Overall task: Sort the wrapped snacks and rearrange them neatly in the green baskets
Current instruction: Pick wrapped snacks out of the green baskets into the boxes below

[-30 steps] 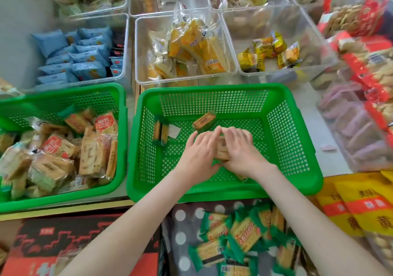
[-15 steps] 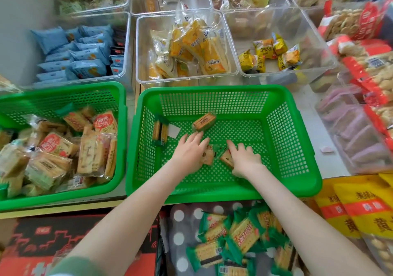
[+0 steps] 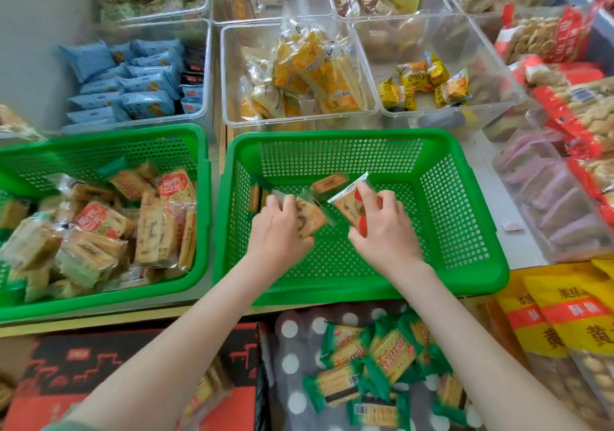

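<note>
— Green mesh, nearly bare: why is the right basket (image 3: 332, 138) so empty while the left basket (image 3: 99, 136) holds a jumbled pile (image 3: 99, 227)?
— My guess is that the right one is being laid out in order. Both hands are inside it, low over its floor, just beside each other but apart.
— What do they hold?
— The left hand (image 3: 282, 227) curls its fingers round a clear-wrapped cracker pack (image 3: 310, 219), tilted face up. The right hand (image 3: 382, 227) pinches a red-marked pack (image 3: 349, 206) between thumb and fingers, one sealed end pointing far and left.
— Why tilted like that?
— Likely to read the wrappers and tell the kinds apart before setting them down. The red marks suggest a different kind.
— Is anything placed already?
— Two packs on edge (image 3: 257, 194) stand at the left wall, probably the start of a row. A loose pack (image 3: 329, 181) lies just beyond the hands, towards the far wall.
— And the near side?
— Green-wrapped crackers (image 3: 372, 364) lie heaped outside the basket, below its near rim, seemingly not sorted yet.
</note>
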The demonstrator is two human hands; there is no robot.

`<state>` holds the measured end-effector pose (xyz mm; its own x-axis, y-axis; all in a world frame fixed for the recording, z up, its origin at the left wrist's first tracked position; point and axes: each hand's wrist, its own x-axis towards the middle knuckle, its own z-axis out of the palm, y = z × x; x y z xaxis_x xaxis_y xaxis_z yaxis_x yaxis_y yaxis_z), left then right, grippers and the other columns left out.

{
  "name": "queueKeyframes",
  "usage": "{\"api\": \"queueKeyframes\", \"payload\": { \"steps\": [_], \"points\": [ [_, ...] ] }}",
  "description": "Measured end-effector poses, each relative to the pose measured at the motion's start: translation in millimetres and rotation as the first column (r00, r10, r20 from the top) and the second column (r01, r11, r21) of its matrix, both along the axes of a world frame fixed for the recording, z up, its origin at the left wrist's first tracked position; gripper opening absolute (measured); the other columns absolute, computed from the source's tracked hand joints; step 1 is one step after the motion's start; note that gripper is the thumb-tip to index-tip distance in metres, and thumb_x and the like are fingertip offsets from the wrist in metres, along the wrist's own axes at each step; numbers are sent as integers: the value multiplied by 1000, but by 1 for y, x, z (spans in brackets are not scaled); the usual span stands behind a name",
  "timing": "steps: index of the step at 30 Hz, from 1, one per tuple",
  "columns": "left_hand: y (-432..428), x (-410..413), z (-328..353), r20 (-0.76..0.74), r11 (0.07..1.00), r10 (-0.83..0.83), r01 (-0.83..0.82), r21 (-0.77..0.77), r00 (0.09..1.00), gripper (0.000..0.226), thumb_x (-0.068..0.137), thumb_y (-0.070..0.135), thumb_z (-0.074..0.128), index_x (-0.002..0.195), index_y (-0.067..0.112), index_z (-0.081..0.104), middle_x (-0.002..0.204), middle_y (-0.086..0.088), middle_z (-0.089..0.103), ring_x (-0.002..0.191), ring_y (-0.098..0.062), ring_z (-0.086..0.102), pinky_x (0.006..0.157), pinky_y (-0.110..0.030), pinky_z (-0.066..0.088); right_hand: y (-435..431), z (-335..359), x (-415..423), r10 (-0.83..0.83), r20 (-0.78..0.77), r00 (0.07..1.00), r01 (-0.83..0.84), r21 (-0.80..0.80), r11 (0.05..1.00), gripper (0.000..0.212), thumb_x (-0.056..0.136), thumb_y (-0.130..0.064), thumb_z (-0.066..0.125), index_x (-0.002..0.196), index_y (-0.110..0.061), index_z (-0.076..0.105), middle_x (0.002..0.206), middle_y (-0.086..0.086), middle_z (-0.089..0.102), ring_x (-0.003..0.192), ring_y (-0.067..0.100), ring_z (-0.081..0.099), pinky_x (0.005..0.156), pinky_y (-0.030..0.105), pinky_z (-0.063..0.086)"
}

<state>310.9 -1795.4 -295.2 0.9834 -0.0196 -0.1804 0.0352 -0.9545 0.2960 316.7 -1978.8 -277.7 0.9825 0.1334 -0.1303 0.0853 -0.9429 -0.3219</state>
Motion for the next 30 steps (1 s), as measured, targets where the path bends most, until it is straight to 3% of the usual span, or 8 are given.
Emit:
{"api": "queueKeyframes", "payload": {
  "steps": [5, 9, 13, 15, 18, 22, 26, 30],
  "points": [
    [72, -62, 32, 162, 955, 224, -184, -234, 961, 63, 79, 38, 73, 127, 7, 47, 111, -10, 46, 101, -24, 48, 89, -35, 43, 72, 39, -51, 67, 40, 997, -76, 307, 949, 76, 85, -32, 65, 146, -36, 19, 125, 1, 34, 109, 23, 46, 90, 39, 49],
    [137, -99, 45, 156, 882, 196, -105, -459, 968, 11, 88, 9, 63, 98, 8, 61, 90, -1, 57, 81, -17, 55, 74, -24, 44, 154, 48, -88, 146, 36, 989, -148, 390, 909, 78, 83, -29, 67, 146, -39, 22, 120, -8, 33, 108, 18, 47, 90, 33, 46],
    [213, -134, 45, 199, 833, 156, -20, -553, 968, 17, 86, -2, 57, 97, 7, 65, 92, -1, 62, 84, -13, 56, 75, -17, 41, 241, 43, -116, 134, 38, 990, -138, 403, 905, 77, 83, -24, 68, 147, -35, 26, 123, -3, 37, 114, 17, 44, 91, 23, 36],
    [258, -158, 49, 259, 832, 202, -26, -554, 944, 18, 88, 1, 59, 103, 8, 64, 97, 1, 61, 87, -6, 55, 80, -13, 42, 284, 44, -130, 145, 66, 987, -159, 396, 904, 76, 83, -24, 69, 147, -32, 28, 123, -2, 40, 113, 16, 44, 89, 20, 35],
    [336, -201, 59, 300, 844, 277, -82, -530, 913, 24, 87, 6, 63, 112, 8, 60, 102, 1, 59, 91, -5, 53, 82, -12, 39, 360, 50, -155, 208, 107, 972, -234, 420, 877, 77, 83, -25, 69, 147, -34, 27, 122, -5, 38, 110, 17, 48, 89, 29, 44],
    [440, -267, 52, 312, 853, 412, -242, -463, 856, 30, 86, 11, 64, 116, 8, 60, 107, -4, 62, 99, -17, 59, 86, -23, 42, 476, 44, -194, 395, 135, 909, -409, 478, 777, 78, 82, -23, 69, 147, -29, 28, 122, -2, 39, 109, 19, 48, 91, 32, 44],
    [526, -341, 16, 120, 778, 588, -518, -354, 800, 39, 88, 14, 64, 126, 8, 56, 117, -8, 59, 112, -23, 55, 93, -26, 39, 583, -8, -245, 612, -28, 791, -523, 488, 699, 77, 82, -25, 67, 148, -22, 29, 124, 5, 43, 106, 23, 50, 93, 34, 44],
    [571, -407, -35, -105, 729, 657, -665, -161, 746, 51, 94, 21, 54, 140, 4, 41, 135, -13, 48, 126, -28, 46, 105, -33, 36, 642, -87, -286, 656, -284, 699, -590, 289, 754, 79, 86, -33, 63, 152, -21, 21, 136, 16, 39, 120, 37, 46, 100, 40, 40]
  ]
}}
